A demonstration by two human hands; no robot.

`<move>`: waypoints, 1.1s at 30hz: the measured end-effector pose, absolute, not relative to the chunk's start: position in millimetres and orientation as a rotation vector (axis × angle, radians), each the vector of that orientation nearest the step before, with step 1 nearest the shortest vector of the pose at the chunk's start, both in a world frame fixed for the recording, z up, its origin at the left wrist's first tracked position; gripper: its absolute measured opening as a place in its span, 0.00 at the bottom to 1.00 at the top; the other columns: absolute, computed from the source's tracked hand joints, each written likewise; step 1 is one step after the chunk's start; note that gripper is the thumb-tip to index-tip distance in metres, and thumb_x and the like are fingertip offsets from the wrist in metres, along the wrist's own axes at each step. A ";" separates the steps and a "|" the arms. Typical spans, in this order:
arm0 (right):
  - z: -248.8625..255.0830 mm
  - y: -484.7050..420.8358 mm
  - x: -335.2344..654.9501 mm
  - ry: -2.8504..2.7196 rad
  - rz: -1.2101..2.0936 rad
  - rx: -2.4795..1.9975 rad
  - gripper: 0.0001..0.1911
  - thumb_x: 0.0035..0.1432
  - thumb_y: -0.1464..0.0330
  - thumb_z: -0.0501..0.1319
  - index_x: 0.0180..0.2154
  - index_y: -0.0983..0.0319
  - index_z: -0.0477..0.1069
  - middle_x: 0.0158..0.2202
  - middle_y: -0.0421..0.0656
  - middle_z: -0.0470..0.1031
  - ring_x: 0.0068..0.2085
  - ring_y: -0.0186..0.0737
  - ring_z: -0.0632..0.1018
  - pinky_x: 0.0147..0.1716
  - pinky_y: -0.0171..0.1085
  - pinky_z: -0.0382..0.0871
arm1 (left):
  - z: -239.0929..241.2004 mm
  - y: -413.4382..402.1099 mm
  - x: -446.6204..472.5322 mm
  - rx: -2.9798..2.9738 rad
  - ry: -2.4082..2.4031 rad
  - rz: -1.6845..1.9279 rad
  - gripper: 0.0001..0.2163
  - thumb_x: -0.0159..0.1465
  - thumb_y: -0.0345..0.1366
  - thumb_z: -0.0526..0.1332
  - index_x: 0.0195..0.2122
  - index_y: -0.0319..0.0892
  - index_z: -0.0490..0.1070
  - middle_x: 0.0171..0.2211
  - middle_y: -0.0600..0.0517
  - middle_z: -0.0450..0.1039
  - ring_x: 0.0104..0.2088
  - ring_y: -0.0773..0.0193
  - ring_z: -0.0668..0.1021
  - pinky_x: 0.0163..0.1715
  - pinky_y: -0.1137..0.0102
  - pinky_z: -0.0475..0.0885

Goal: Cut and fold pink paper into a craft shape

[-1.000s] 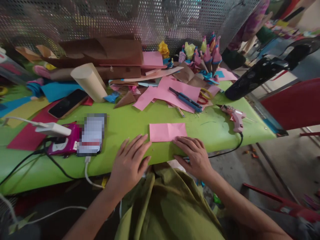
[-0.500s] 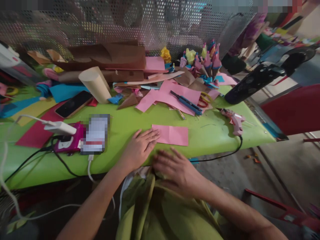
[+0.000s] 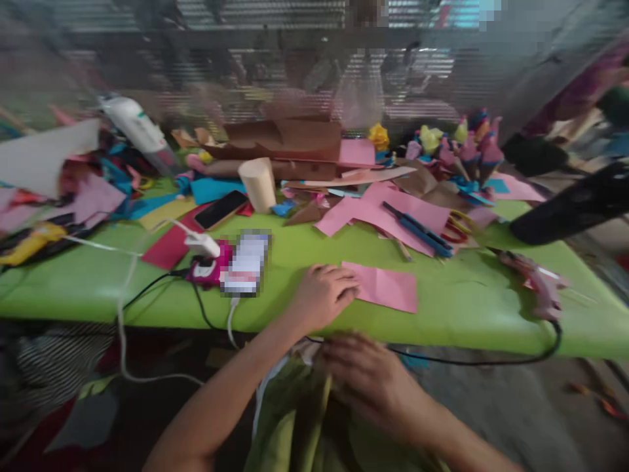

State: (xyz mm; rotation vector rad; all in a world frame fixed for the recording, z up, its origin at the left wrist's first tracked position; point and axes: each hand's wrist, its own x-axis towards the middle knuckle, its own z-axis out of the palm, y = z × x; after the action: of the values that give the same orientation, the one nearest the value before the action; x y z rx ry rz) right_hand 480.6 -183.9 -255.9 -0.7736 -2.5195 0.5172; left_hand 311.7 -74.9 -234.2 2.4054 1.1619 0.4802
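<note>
A pink paper piece [image 3: 388, 290] with a crease across its middle lies flat on the green table [image 3: 472, 314]. My left hand [image 3: 324, 298] rests on the tabletop, its fingertips at the paper's left end and its fingers stretched out. Just below the table's front edge is my right hand [image 3: 373, 370], blurred, over the olive cloth [image 3: 289, 426] on my lap. Its fingers are extended, and nothing shows in them. Beyond the paper lie a blue cutter-like tool [image 3: 417, 229], a pencil [image 3: 403, 250] and scissors [image 3: 459, 226].
At right are a pink glue gun [image 3: 540, 285] with a black cord and a dark bottle [image 3: 570, 203]. To the left stand a pixelated phone [image 3: 246, 262] on a magenta power block [image 3: 209, 267], another phone [image 3: 221, 210] and a paper roll [image 3: 258, 185]. Paper flowers [image 3: 472, 147] stand at the back.
The head view has turned left, so the table's things sit farther right and more of its left end shows. My left hand stays at the paper's left end; my right stays over my lap.
</note>
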 end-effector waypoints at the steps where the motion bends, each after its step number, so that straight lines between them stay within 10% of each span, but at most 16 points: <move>1: -257.8 -181.2 482.1 -2.448 0.480 -0.852 0.19 0.69 0.69 0.54 0.59 0.61 0.70 0.58 0.50 0.77 0.60 0.45 0.75 0.63 0.50 0.66 | -234.3 -73.4 313.9 2.422 1.172 0.478 0.14 0.72 0.41 0.54 0.50 0.47 0.78 0.53 0.50 0.79 0.54 0.58 0.76 0.56 0.59 0.67; 10: -251.2 -167.1 500.4 -2.177 0.611 -1.038 0.16 0.69 0.68 0.55 0.56 0.56 0.72 0.35 0.43 0.79 0.31 0.37 0.80 0.31 0.33 0.75 | -222.6 -44.0 334.9 2.552 1.390 0.304 0.26 0.62 0.43 0.68 0.60 0.43 0.68 0.56 0.42 0.72 0.57 0.47 0.73 0.54 0.55 0.69; 20: -239.8 -134.3 533.4 -1.801 0.410 -1.224 0.12 0.66 0.70 0.59 0.49 0.56 0.76 0.38 0.45 0.78 0.35 0.38 0.80 0.36 0.37 0.77 | -217.7 -29.0 339.8 2.383 1.455 0.127 0.11 0.58 0.39 0.71 0.40 0.43 0.74 0.44 0.44 0.78 0.51 0.49 0.78 0.49 0.59 0.71; 26: -235.5 -94.4 548.4 -1.425 0.487 -1.312 0.12 0.61 0.59 0.64 0.42 0.59 0.78 0.38 0.45 0.78 0.36 0.40 0.78 0.36 0.40 0.76 | -215.5 -24.4 333.6 2.028 1.493 0.666 0.04 0.63 0.35 0.64 0.33 0.45 0.70 0.31 0.52 0.79 0.33 0.60 0.80 0.31 0.70 0.69; 33: -215.6 -23.4 518.9 -1.321 1.061 -1.129 0.24 0.51 0.46 0.67 0.38 0.60 0.74 0.34 0.42 0.78 0.34 0.38 0.77 0.34 0.38 0.75 | -217.6 -19.7 351.3 2.055 1.426 1.172 0.02 0.66 0.34 0.58 0.39 0.45 0.67 0.37 0.49 0.79 0.36 0.60 0.82 0.34 0.69 0.73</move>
State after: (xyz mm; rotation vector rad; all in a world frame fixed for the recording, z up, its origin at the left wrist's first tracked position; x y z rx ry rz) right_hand 518.9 -23.4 -215.6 -1.1286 -1.3210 1.0608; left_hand 351.3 -19.7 -217.6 2.0554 1.4259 1.1723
